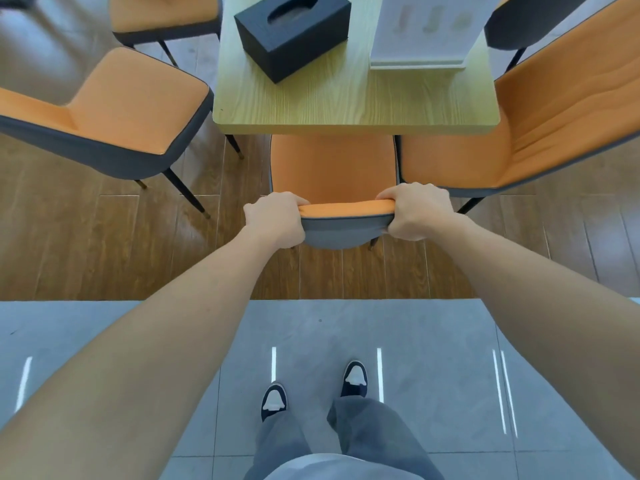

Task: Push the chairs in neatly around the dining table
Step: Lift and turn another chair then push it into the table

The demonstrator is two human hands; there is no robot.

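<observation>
Showing two bare forearms with no sleeves, the left hand (pixel 273 220) and right hand (pixel 417 211) wearing no gloves or rings; wearing loose grey trousers (pixel 363 431), and dark navy shoes (pixel 354 379) with white toe caps

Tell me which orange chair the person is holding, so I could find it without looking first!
Find the light wooden table with the dark tissue box on it. At its near short end sits an orange chair with its seat partly tucked under the tabletop. It is the only chair with a left hand and a right hand gripping its backrest top.
</observation>
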